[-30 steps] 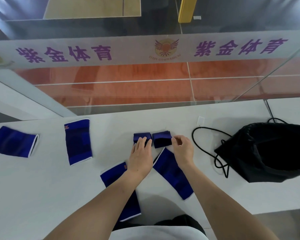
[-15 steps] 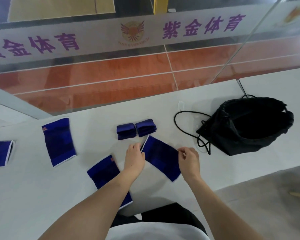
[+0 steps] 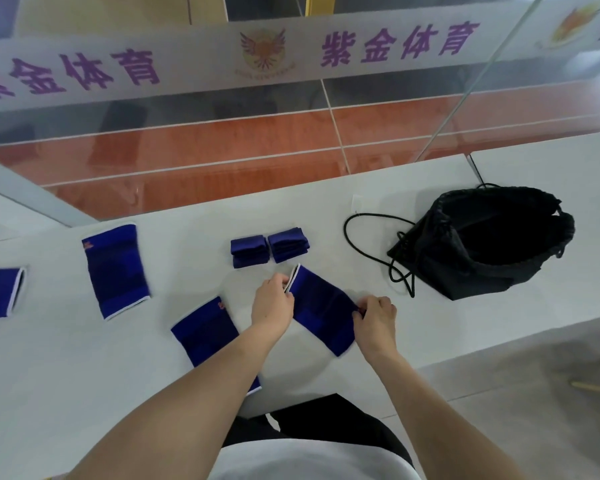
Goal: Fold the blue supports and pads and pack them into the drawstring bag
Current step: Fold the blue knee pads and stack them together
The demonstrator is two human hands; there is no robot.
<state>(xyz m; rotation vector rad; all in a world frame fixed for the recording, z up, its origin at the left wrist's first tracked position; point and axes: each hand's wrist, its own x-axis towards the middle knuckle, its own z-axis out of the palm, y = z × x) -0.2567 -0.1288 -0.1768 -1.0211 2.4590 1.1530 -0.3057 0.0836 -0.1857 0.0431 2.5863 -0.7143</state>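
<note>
Pinching a flat blue support (image 3: 323, 308) at two edges, the left hand (image 3: 272, 304) and right hand (image 3: 376, 315) close their fingers on it on the white worktop (image 3: 66, 358). Two folded blue pads (image 3: 269, 247) lie just beyond. The open black drawstring bag (image 3: 482, 242) sits to the right.

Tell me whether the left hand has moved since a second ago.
Yes. The left hand has come back toward the person, off the two folded supports, and now pinches the flat support nearer the table edge.
</note>
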